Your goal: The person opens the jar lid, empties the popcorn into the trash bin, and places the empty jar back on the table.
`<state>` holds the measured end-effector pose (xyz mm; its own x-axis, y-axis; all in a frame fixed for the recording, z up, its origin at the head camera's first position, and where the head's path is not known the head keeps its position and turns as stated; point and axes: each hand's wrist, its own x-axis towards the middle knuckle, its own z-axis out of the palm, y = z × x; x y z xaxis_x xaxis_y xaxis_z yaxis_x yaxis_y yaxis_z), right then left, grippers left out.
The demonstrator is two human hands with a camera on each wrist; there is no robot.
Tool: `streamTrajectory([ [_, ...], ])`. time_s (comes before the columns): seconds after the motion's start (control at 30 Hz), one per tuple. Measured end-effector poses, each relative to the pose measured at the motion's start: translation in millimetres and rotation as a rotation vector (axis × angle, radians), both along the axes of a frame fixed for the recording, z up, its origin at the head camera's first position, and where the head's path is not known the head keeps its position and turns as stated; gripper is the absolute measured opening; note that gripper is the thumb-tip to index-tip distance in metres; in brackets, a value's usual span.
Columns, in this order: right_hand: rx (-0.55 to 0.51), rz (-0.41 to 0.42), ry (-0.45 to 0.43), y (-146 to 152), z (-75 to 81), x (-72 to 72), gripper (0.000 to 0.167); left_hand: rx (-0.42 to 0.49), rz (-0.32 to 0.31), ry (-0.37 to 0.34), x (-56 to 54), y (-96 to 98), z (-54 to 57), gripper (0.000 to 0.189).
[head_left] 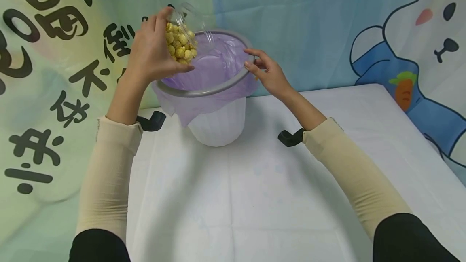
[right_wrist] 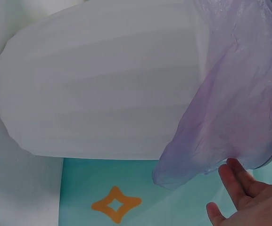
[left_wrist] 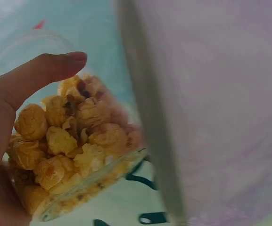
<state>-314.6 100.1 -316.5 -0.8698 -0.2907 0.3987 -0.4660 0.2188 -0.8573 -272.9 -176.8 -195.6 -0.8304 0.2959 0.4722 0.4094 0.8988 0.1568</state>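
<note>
Two bare hands meet at a purple-lined, white, tapering bin in the upper middle of the frame. Your left hand grasps a clear plastic container of round yellow popcorn, tilted at the opening's left side; whether its mouth is covered, you cannot tell. Your right hand pinches the round grey rim at the opening's right side, where the thin, translucent purple plastic liner hangs folded outside. Beneath, a white cloth bears the upright bin. For clean work here, keep your grasp firm but gentle, since the container may well buckle under a hard squeeze. Hold its mouth inside the rim's circle, tilt gradually, and let your right hand steady rim and liner together, lest the liner slip inward.
</note>
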Motion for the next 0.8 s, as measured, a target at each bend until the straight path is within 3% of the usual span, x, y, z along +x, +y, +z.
streamTrajectory([
  [0.13,-0.018,0.002,-0.001,0.4,-0.6,-0.4,0.044,-0.026,-0.013,0.012,-13.1,-4.0,-7.6,0.111],
  [0.3,-0.019,0.009,0.005,0.5,-1.6,-0.9,0.044,-0.068,0.007,-0.032,-22.7,-7.4,-14.7,0.113],
  [0.6,-0.022,0.014,-0.008,0.6,-0.7,0.7,0.044,-0.227,-0.008,-0.067,-31.2,-6.5,-22.4,0.112],
  [0.8,-0.035,0.019,0.003,-0.4,-1.7,0.8,0.043,-0.343,-0.065,-0.003,-33.5,-5.3,-24.2,0.109],
])
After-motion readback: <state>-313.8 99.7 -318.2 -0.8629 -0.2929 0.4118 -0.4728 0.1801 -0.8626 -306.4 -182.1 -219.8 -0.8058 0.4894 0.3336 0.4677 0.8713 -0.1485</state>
